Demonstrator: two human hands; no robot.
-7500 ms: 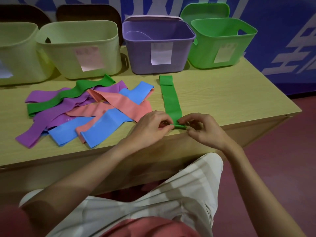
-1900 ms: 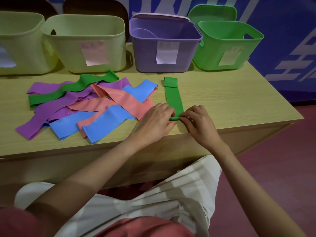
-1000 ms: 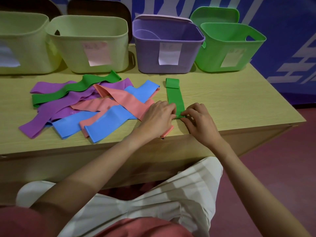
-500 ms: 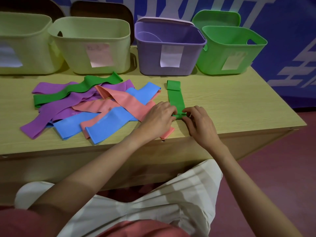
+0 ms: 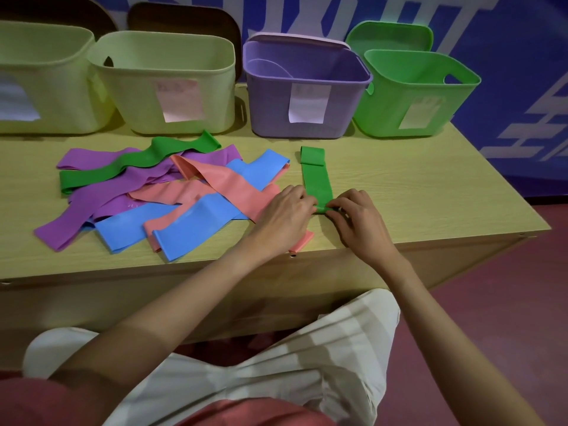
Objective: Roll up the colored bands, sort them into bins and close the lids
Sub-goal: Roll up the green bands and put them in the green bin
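Note:
A green band (image 5: 316,179) lies stretched away from me on the wooden table (image 5: 415,192), its far end folded over. Its near end is a small roll pinched between my left hand (image 5: 285,216) and my right hand (image 5: 356,222), which meet at the roll near the table's front. To the left lies a loose pile of bands: purple (image 5: 101,198), pink (image 5: 227,186), blue (image 5: 196,229) and another green one (image 5: 138,161). Along the back stand open bins: two pale yellow-green (image 5: 172,87), one purple (image 5: 304,96), one green (image 5: 412,96).
The green bin's lid (image 5: 390,35) stands upright behind it, and a pale lid (image 5: 295,40) leans behind the purple bin. Paper labels are stuck on the bins' fronts. The table's front edge is close below my hands. A blue wall rises behind.
The rolled end has crept further up the green band, so the flat length is shorter. Both hands moved away from the table's edge with it.

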